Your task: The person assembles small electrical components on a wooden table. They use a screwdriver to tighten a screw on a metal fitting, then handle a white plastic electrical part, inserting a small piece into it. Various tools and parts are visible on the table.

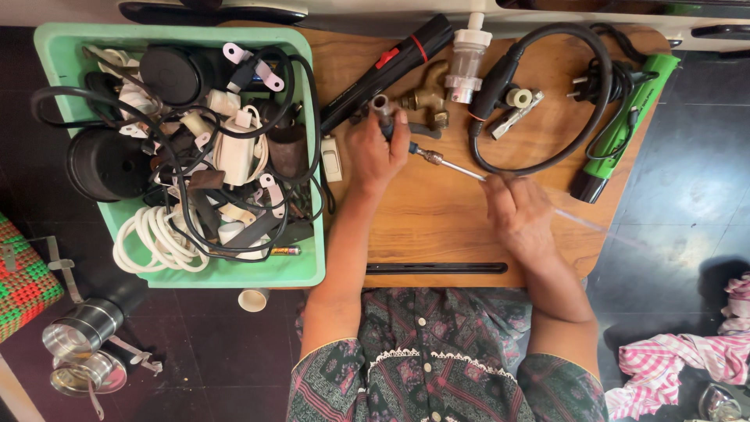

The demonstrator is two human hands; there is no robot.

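We're looking down at a small wooden table (437,219) w/ both hands on one tool. Our left hand (375,152) is closed round the handle end of a thin screwdriver-like tool (437,159), thumb up by a short grey metal tube (382,107) that sticks out at 12 o'clock of the fist. The tool's shaft runs from the fist toward 4 o'clock. Our right hand (517,209) sits at the shaft's far end, fingers curled at the tip; can't tell if they pinch it or just rest on it, since the hand is blurred. A faint clear rod (580,220) carries on past the right hand toward 4 o'clock.

At 12 o'clock of the left hand lie a brass tap fitting (426,100) and a black torch w/ red switch (387,70). At 1 o'clock stands a clear plastic filter piece (467,62). A black cable loop w/ plug (578,94) lies at 12 o'clock of the right hand, and a green torch (625,129) at 2 o'clock of it. A small white switch (332,159) lies just beside the left hand at 9 o'clock.

Farther at 9 o'clock, a mint green tub (58,55) holds tangled wires, white cord and plugs. A black strip (436,268) lies along the table's near edge.
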